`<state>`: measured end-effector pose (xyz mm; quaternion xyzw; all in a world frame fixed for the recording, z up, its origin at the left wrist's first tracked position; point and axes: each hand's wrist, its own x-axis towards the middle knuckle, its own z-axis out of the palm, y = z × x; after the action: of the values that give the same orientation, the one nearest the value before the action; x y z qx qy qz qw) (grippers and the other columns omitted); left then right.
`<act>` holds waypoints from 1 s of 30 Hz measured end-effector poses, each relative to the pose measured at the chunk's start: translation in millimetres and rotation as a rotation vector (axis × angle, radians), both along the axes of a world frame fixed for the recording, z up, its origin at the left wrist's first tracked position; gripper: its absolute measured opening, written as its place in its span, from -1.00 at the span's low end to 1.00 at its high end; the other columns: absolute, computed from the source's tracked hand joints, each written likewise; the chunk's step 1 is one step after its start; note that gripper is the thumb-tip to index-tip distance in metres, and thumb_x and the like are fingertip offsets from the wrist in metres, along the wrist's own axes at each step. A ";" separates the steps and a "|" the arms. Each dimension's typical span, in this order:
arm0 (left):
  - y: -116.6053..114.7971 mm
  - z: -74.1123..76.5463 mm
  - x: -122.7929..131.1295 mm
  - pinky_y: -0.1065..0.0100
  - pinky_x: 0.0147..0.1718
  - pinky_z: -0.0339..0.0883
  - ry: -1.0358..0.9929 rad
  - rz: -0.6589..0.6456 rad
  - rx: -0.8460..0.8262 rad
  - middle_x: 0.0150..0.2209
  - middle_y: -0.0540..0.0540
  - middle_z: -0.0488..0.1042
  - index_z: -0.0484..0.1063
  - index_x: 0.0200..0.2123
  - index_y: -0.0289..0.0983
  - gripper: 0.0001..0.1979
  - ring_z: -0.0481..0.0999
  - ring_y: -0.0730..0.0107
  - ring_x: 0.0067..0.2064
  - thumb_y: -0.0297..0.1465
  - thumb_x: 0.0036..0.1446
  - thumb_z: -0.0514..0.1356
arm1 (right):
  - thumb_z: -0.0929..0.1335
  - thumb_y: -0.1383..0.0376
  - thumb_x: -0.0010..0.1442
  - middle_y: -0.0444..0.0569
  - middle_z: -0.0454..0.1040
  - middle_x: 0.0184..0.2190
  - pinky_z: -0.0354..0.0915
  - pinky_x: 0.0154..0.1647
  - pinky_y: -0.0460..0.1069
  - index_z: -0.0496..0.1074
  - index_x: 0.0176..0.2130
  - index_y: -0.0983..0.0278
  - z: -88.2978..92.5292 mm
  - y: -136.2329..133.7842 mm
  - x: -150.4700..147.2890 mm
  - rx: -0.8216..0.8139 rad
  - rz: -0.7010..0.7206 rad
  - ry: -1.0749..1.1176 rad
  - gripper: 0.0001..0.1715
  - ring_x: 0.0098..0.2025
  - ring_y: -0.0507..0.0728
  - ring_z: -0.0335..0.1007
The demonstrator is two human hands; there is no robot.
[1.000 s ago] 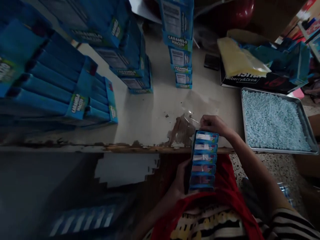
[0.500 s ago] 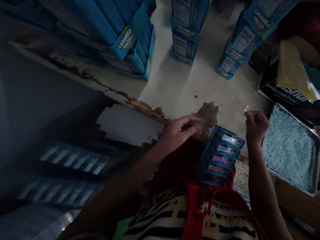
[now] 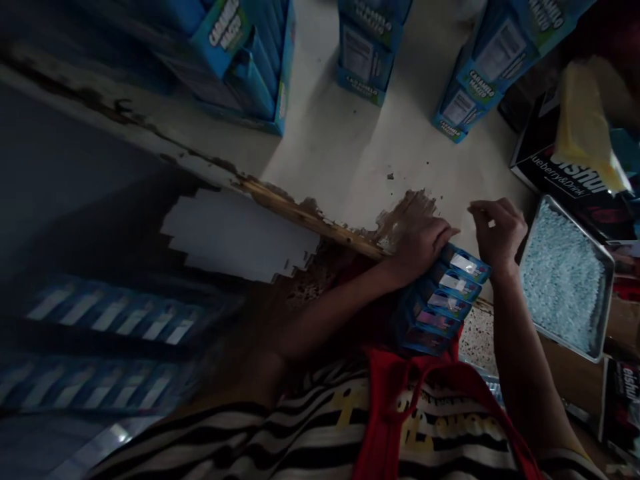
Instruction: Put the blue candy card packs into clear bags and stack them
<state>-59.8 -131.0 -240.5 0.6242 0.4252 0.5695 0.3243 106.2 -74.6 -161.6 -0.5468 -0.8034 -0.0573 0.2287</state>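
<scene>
A blue display box (image 3: 443,303) with several small compartments leans against the table edge on my lap. My left hand (image 3: 423,243) grips its upper left corner, fingers curled over the rim. My right hand (image 3: 497,230) hovers just above the box's top end with fingers pinched together on a small clear wrapper that is hard to make out. I wear a striped shirt and a red apron.
A worn white table (image 3: 330,153) carries stacks of blue "Caramelo Macizo" cartons (image 3: 365,53) at the back. A metal tray (image 3: 607,263) of pale blue candies lies to the right. A yellow bag (image 3: 585,127) lies on a black box. Flat blue packs (image 3: 105,320) sit below left.
My left hand moved from the table edge onto the box's top corner and gripped it. My right hand shifted slightly left toward the box. The view swung a little.
</scene>
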 end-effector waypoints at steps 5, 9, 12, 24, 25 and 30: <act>37.2 34.5 -33.5 0.07 0.20 0.33 0.495 0.250 0.407 0.15 -0.20 0.60 0.53 0.10 -0.23 -0.67 0.52 0.10 0.20 -0.16 0.43 0.25 | 0.39 0.25 0.40 -0.05 0.58 -0.40 0.16 -0.20 0.01 0.64 -0.30 0.21 0.2 8.6 3.4 -0.035 0.139 -0.235 -0.75 -0.31 0.12 0.44; 74.1 54.4 -38.0 0.00 0.07 0.36 0.901 -0.061 0.474 0.08 -0.21 0.62 0.61 -0.08 -0.27 -0.82 0.50 -0.04 0.14 -0.30 0.36 0.29 | 0.34 0.35 0.40 -0.04 0.57 -0.40 0.03 -0.25 0.03 0.58 -0.36 0.24 -7.3 13.2 1.9 -0.028 0.151 -0.364 -0.70 -0.35 0.09 0.35; 83.1 48.9 -32.3 0.08 -0.10 0.38 1.013 -0.160 0.417 -0.15 -0.23 0.63 0.63 -0.18 -0.31 -0.82 0.54 0.00 0.01 -0.46 0.32 0.19 | 0.29 0.41 0.40 -0.04 0.56 -0.39 -0.02 -0.25 0.05 0.57 -0.34 0.26 -13.2 14.0 3.6 -0.037 0.140 -0.386 -0.67 -0.37 0.08 0.29; 63.4 26.2 -33.4 0.20 -0.35 0.32 1.240 -0.246 0.099 -0.23 -0.21 0.61 0.56 -0.26 -0.23 -0.78 0.62 0.01 -0.13 -0.61 0.19 0.16 | 0.31 0.38 0.44 0.07 0.64 -0.22 0.01 -0.29 0.06 0.60 -0.20 0.27 -42.2 -50.9 36.8 -0.373 -0.089 -0.344 -0.74 -0.23 0.14 0.43; 58.6 26.8 -35.8 0.20 -0.37 0.32 1.245 -0.256 0.083 -0.24 -0.21 0.60 0.55 -0.28 -0.23 -0.80 0.62 0.01 -0.15 -0.59 0.19 0.16 | 0.31 0.37 0.45 0.07 0.64 -0.22 0.01 -0.32 0.05 0.60 -0.20 0.27 -42.0 -57.8 37.0 -0.428 -0.135 -0.322 -0.74 -0.24 0.13 0.45; 33.6 44.0 -47.2 0.25 -0.46 0.23 1.260 -0.244 0.093 -0.24 -0.21 0.59 0.51 -0.34 -0.23 -0.82 0.59 0.01 -0.16 -0.53 0.29 0.16 | 0.37 0.31 0.40 0.02 0.68 -0.29 -0.01 -0.37 0.04 0.63 -0.29 0.24 -19.2 -69.3 29.6 -0.660 -0.219 -0.157 -0.76 -0.36 0.11 0.49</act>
<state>-107.0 -97.4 -196.4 0.8964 0.4350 0.0705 0.0476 135.7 -143.9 -180.8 -0.6679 -0.7305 0.1393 -0.0301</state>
